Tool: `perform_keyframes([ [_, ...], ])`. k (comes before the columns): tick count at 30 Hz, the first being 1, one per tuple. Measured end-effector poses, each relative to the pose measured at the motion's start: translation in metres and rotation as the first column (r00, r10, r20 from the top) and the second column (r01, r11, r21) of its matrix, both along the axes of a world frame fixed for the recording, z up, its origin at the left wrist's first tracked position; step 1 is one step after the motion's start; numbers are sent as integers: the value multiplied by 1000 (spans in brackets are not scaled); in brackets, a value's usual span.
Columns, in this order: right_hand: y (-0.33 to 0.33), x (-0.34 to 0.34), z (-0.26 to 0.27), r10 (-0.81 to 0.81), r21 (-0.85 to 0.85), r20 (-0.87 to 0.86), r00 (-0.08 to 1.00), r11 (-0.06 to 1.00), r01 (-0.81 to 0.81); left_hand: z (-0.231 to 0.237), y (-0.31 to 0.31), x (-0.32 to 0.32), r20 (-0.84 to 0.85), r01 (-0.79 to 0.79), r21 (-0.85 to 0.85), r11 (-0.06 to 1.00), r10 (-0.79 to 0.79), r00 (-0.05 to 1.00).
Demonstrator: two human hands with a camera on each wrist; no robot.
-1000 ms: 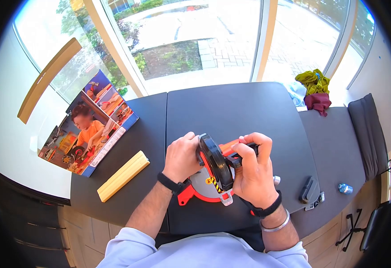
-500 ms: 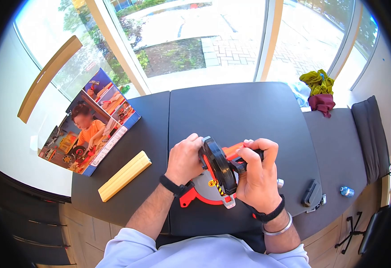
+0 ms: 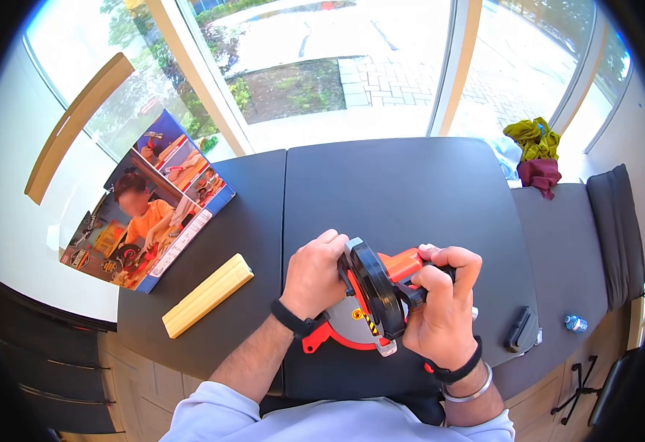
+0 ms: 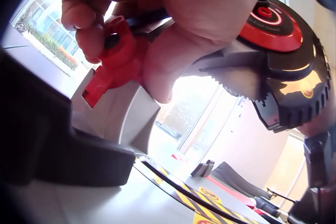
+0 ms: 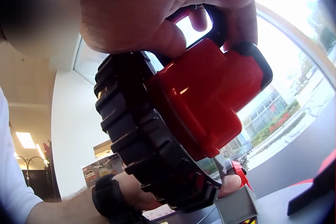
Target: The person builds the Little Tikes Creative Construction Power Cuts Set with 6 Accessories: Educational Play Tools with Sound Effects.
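Observation:
A toy miter saw (image 3: 376, 289) with a black toothed-edge guard stands on the table in front of the person, its round grey base (image 3: 343, 318) rimmed in red. My left hand (image 3: 315, 269) pinches the red hinge piece (image 4: 119, 58) at the back of the saw arm between thumb and fingers. Curled round the black handle is my right hand (image 3: 444, 313), just beside the red motor housing (image 5: 202, 95). The serrated blade (image 4: 236, 85) shows under the guard in the left wrist view, raised above the base.
A yellow wood-like plank (image 3: 208, 296) lies to the left, near a large printed toy box (image 3: 153, 210). At the table's right edge sits a black case (image 3: 521, 328). A water bottle (image 3: 576, 323) and crumpled cloths (image 3: 534, 151) lie on the bench beyond.
The head view has shifted slightly. The saw and both hands appear a little farther right and nearer the person, with both grips kept.

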State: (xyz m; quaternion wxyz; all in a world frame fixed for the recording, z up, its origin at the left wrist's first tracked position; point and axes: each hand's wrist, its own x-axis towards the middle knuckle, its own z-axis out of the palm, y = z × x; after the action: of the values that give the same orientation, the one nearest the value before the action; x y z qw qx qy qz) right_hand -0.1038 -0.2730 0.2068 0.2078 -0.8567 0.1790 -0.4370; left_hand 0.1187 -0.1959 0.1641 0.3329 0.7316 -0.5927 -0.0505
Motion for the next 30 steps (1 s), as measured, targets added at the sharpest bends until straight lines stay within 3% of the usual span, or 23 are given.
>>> perform_keyframes([
  [10, 1, -1, -7, 16, 41, 2, 1000, 999, -16, 7, -1, -2, -14, 26, 15, 1000, -26, 1000],
  [19, -3, -1, -6, 11, -36, -3, 1000, 999, -11, 5, 1, -2, -3, 30, 36, 999, -30, 1000],
  [23, -3, -1, -2, -6, -68, -30, 1000, 998, 4, 4, 8, -5, -8, -15, 16, 1000, 15, 1000],
  [30, 2, -2, 7, -28, -68, -30, 999, 997, 26, 8, 24, 2, -58, 64, -66, 996, -68, 996],
])
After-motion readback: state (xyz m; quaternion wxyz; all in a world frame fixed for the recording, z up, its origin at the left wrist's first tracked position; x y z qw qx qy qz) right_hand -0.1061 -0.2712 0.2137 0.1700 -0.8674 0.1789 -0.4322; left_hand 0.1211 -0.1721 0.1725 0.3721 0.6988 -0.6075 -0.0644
